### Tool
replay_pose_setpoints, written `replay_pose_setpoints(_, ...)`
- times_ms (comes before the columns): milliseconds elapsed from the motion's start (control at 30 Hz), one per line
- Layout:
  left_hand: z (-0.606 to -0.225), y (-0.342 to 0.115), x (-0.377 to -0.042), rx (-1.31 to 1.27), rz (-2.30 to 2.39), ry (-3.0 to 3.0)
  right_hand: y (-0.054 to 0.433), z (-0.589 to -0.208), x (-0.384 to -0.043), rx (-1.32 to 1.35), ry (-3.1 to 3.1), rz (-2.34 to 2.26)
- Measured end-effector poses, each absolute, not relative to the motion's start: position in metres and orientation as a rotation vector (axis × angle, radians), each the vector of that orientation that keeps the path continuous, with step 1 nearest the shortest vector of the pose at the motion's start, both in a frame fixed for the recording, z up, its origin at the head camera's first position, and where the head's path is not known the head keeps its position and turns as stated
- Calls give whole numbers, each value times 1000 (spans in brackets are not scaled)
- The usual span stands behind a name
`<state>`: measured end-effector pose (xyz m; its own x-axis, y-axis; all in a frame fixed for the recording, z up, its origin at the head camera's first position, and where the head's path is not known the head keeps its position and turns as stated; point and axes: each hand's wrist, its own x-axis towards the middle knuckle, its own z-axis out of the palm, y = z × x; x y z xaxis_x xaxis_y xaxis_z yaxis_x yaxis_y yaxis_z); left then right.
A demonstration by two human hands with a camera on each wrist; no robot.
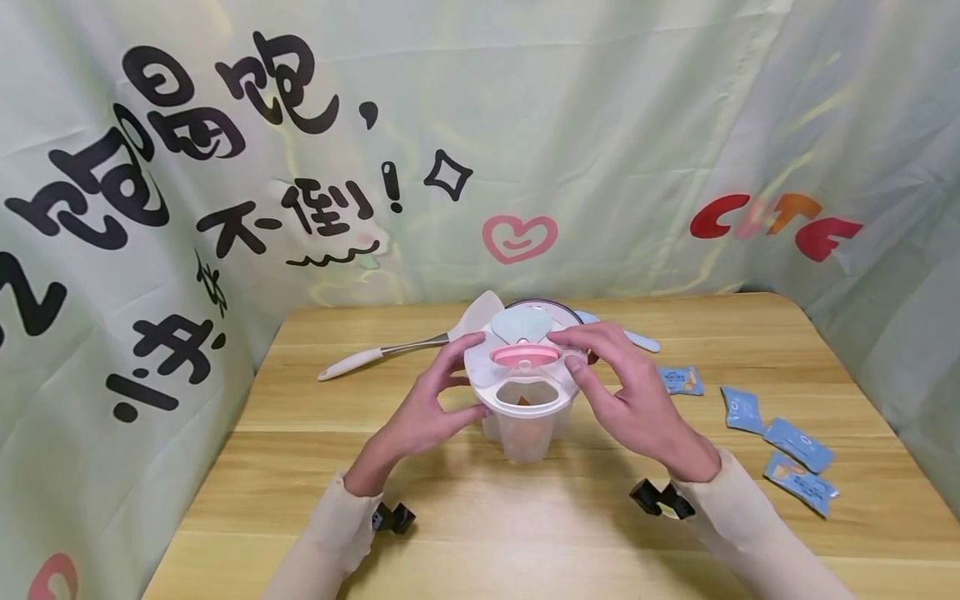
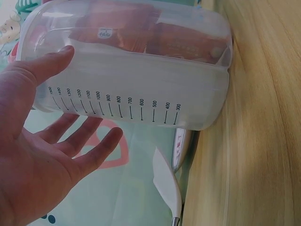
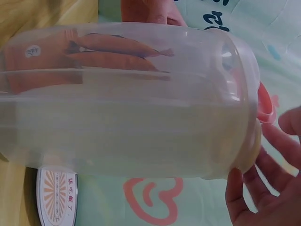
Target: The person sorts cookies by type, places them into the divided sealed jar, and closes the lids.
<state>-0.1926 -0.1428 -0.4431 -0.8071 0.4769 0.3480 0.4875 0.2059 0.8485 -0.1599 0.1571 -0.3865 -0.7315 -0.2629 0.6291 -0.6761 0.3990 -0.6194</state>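
Note:
A clear plastic storage canister [image 1: 525, 437] stands upright on the table, marked with a measuring scale in the left wrist view. Its white lid [image 1: 480, 360] carries a pink flip cap [image 1: 523, 357] and a pale blue cap [image 1: 522, 323]; the front opening shows uncovered. Reddish-brown packets [image 3: 42, 61] lie inside one compartment. My left hand [image 1: 416, 408] grips the canister's left side near the top, thumb in front and fingers behind. On the opposite side, my right hand [image 1: 633, 400] holds the lid's edge, its fingertips at the rim and its thumb near the pink cap.
Behind the canister lie a white spatula [image 1: 356, 362], a round dark-rimmed item [image 1: 564, 313] partly hidden, and a light blue handle [image 1: 643, 342]. Several blue packets [image 1: 799, 445] are scattered at the right of the table. A printed curtain [image 1: 600, 125] hangs behind the table and along its sides.

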Motion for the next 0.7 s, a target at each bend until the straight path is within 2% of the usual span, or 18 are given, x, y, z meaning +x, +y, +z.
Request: replay_pose_setpoints(700, -443, -141, -193, -968, -1717, -2427, 163, -405, -159, 997, -2150, 1281)
